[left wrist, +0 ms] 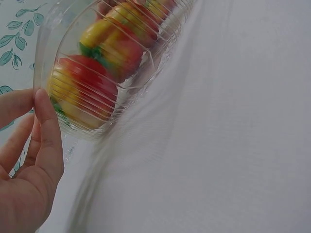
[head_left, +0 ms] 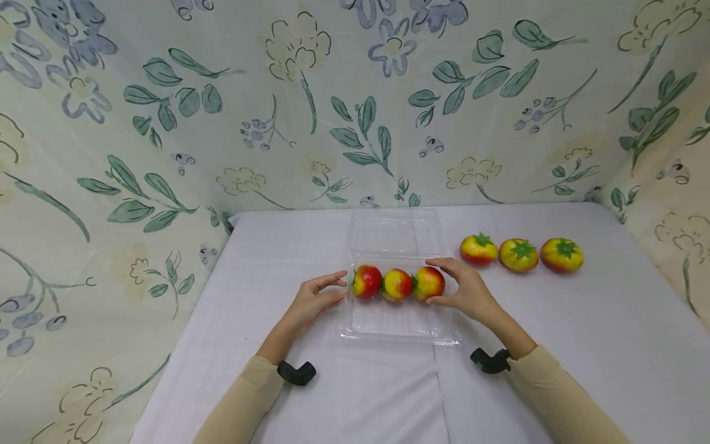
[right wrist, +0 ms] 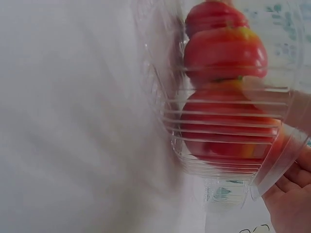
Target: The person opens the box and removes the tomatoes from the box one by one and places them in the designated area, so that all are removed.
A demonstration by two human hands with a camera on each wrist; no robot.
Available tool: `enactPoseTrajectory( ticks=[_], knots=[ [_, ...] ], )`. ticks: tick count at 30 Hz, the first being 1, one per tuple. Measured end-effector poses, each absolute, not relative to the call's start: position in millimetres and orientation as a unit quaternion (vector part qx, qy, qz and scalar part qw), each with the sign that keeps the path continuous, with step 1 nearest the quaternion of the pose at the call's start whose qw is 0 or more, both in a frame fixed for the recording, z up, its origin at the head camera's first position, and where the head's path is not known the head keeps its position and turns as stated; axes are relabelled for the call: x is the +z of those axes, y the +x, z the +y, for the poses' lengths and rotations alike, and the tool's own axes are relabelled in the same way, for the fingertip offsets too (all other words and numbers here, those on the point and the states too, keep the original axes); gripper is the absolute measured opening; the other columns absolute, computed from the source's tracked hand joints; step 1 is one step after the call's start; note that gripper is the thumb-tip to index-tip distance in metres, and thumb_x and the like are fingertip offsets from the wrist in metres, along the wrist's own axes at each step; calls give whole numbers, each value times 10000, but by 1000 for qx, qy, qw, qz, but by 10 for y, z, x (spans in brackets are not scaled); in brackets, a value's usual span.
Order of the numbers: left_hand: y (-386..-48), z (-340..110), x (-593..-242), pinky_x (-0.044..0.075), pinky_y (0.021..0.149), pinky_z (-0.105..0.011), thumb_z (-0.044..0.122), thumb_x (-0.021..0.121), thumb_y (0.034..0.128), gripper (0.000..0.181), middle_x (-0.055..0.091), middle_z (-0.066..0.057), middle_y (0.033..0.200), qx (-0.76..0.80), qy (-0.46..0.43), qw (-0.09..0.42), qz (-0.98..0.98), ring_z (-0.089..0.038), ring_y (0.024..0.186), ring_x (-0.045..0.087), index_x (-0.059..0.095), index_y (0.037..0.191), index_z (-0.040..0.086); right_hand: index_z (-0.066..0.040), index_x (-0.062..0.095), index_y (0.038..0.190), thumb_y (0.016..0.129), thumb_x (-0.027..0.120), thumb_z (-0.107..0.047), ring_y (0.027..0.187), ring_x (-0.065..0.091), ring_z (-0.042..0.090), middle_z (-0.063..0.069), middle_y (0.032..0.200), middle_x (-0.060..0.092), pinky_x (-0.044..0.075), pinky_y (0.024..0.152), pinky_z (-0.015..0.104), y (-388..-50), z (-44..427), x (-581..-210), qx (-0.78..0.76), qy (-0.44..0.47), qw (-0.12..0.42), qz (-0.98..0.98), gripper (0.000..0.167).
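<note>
A clear plastic clamshell box (head_left: 383, 322) lies on the white cloth with its lid (head_left: 394, 233) folded back. Inside, three red-and-yellow tomatoes stand in a row: a left one (head_left: 367, 282), a middle one (head_left: 397, 285) and a right one (head_left: 430, 282). My right hand (head_left: 470, 293) reaches over the box's right wall and holds the right tomato between thumb and fingers. At the opposite side, my left hand (head_left: 316, 302) pinches the box's rim; thumb and forefinger meet there in the left wrist view.
Three more tomatoes with green star-shaped tops lie in a row right of the box: a near one (head_left: 479, 249), another (head_left: 518, 254) and the outermost (head_left: 562, 254). A flowered cloth (head_left: 388, 135) hangs behind the table. Dark bands (head_left: 296, 373) sit at both wrists.
</note>
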State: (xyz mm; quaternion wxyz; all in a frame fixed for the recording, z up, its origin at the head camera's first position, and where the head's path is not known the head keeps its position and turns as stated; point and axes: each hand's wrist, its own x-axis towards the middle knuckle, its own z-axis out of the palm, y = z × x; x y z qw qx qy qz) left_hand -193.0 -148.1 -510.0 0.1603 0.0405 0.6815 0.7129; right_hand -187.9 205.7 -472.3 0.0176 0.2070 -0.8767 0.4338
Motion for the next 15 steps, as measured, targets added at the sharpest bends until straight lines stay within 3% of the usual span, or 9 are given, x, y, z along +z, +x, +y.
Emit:
enactPoseTrajectory(
  ticks=[15],
  knots=[
    [-1926,-1478,-5102,571,847,-262,52,722,914,483,604,-115,1179,716,38,157,679,-138,899,652,596,1381,47,-30,641,1297,679,913,-34,1231,547,353,137,1296,626,414,1054,562,-1875,2053,-4751,403,219,45,-888,676]
  ],
)
